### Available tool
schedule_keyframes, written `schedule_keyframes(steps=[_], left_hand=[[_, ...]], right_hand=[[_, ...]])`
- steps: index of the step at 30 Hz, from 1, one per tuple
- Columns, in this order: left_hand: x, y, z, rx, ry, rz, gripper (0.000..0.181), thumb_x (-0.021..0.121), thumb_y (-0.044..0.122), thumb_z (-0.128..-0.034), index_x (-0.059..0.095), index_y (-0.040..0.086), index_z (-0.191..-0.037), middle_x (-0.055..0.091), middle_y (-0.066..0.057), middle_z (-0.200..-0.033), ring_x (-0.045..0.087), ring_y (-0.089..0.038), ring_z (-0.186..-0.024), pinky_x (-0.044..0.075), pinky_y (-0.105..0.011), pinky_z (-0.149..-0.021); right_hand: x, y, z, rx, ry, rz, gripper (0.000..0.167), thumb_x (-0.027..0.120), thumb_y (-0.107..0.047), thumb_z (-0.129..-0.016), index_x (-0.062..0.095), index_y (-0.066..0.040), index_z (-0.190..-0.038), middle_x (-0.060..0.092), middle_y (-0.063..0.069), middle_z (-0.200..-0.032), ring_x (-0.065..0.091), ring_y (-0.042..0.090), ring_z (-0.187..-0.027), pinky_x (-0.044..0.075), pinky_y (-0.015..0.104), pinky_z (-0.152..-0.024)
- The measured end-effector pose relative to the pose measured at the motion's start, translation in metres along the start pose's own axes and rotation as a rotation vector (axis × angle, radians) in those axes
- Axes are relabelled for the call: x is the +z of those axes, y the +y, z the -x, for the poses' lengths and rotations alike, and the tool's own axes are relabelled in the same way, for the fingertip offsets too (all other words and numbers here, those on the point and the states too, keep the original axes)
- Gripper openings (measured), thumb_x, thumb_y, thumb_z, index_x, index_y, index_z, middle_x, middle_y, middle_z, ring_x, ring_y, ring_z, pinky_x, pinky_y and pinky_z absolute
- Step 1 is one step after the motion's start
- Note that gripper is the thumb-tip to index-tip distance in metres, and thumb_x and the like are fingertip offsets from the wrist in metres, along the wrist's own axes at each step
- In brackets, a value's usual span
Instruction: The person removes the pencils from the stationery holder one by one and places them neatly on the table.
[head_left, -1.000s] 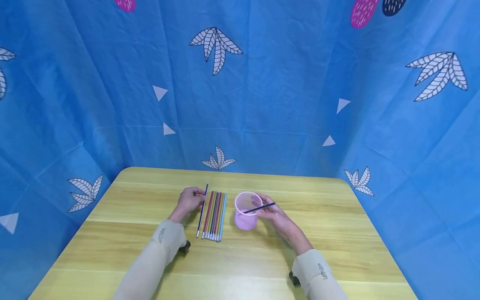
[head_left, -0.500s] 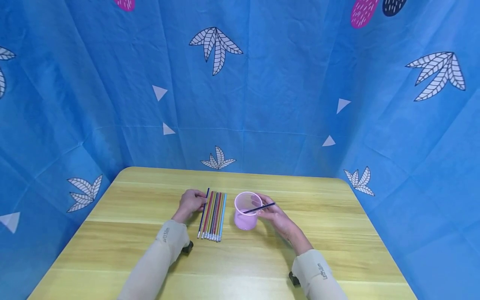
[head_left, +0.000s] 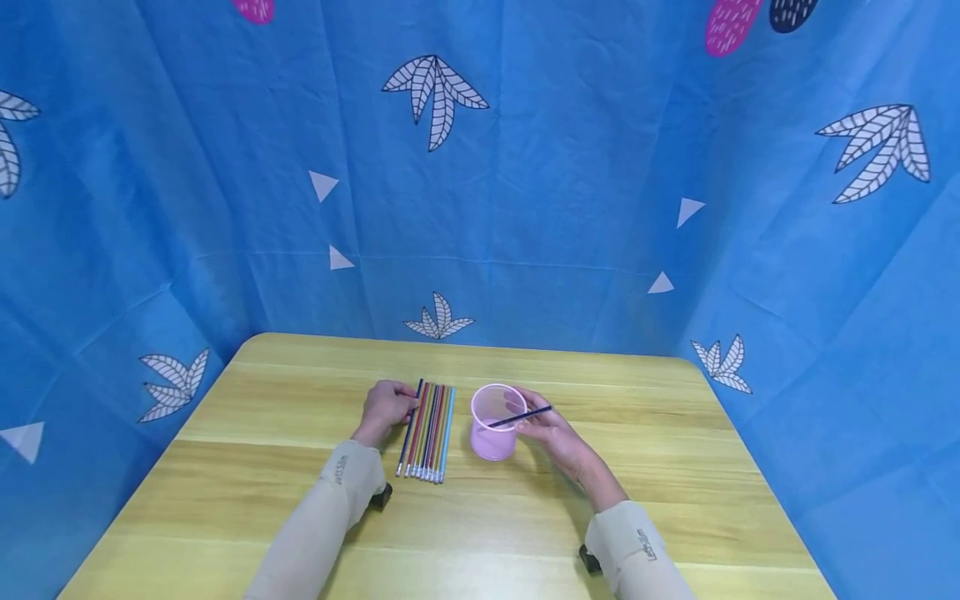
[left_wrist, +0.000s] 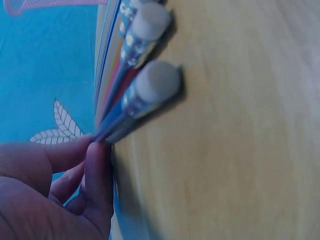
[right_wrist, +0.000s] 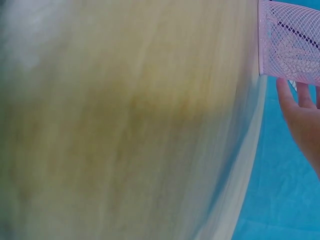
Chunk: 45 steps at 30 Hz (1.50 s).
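My left hand [head_left: 386, 404] pinches a dark blue pencil [head_left: 406, 447] between thumb and fingers at the left end of a row of pencils [head_left: 432, 433]. Up close in the left wrist view, its white eraser end [left_wrist: 159, 82] points toward the camera, and the neighbouring pencils lie right beside it. A pink mesh pen holder [head_left: 491, 444] stands upright to the right of the row. My right hand [head_left: 553, 435] holds that pen holder from its right side, fingers round the wall. Another dark pencil [head_left: 537, 412] slants out of the holder over its rim, above the right hand.
All of this rests on a yellow wood-grain table [head_left: 465, 542]. A blue patterned cloth [head_left: 570, 208] hangs behind the table and along both sides. Wooden tabletop lies between the forearms.
My left hand has moved a little to the right with the dark blue pencil, bringing it up beside the row. The right hand and pen holder have stayed put.
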<state>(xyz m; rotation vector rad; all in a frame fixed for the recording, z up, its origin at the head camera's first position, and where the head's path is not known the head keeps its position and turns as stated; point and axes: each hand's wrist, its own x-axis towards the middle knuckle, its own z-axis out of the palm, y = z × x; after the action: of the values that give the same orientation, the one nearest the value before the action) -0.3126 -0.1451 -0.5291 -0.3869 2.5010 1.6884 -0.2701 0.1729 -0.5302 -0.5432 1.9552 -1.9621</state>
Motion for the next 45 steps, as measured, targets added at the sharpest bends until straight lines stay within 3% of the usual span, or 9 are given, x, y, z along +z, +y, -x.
schedule_keyframes(steps=[20, 27, 45], left_hand=[[0.0072, 0.0037, 0.0074, 0.003, 0.045, -0.107, 0.014, 0.071, 0.009, -0.0943, 0.073, 0.005, -0.107, 0.072, -0.011, -0.099, 0.061, -0.016, -0.072, 0.052, -0.022, -0.058], [0.0057, 0.002, 0.0078, 0.033, 0.038, -0.117, 0.017, 0.071, 0.008, -0.0931, 0.073, 0.003, -0.109, 0.073, -0.012, -0.099, 0.062, -0.016, -0.07, 0.053, -0.023, -0.057], [0.0018, 0.0031, 0.009, 0.038, 0.042, -0.169, 0.023, 0.073, 0.018, -0.0952, 0.072, 0.005, -0.115, 0.073, -0.011, -0.105, 0.066, -0.017, -0.077, 0.054, -0.024, -0.062]], right_hand=[[0.0, -0.0015, 0.001, 0.001, 0.005, 0.007, 0.065, 0.056, -0.005, -0.101, 0.028, -0.001, -0.159, 0.031, 0.022, -0.167, 0.025, 0.039, -0.157, 0.023, 0.056, -0.128], [-0.0006, 0.0002, 0.0006, 0.002, 0.006, -0.01, 0.067, 0.057, -0.005, -0.1, 0.027, -0.002, -0.16, 0.029, 0.021, -0.168, 0.021, 0.037, -0.158, 0.019, 0.058, -0.129], [0.0001, -0.0003, 0.0007, 0.016, 0.01, -0.005, 0.067, 0.057, -0.006, -0.1, 0.027, -0.003, -0.16, 0.029, 0.02, -0.168, 0.021, 0.037, -0.158, 0.02, 0.058, -0.129]])
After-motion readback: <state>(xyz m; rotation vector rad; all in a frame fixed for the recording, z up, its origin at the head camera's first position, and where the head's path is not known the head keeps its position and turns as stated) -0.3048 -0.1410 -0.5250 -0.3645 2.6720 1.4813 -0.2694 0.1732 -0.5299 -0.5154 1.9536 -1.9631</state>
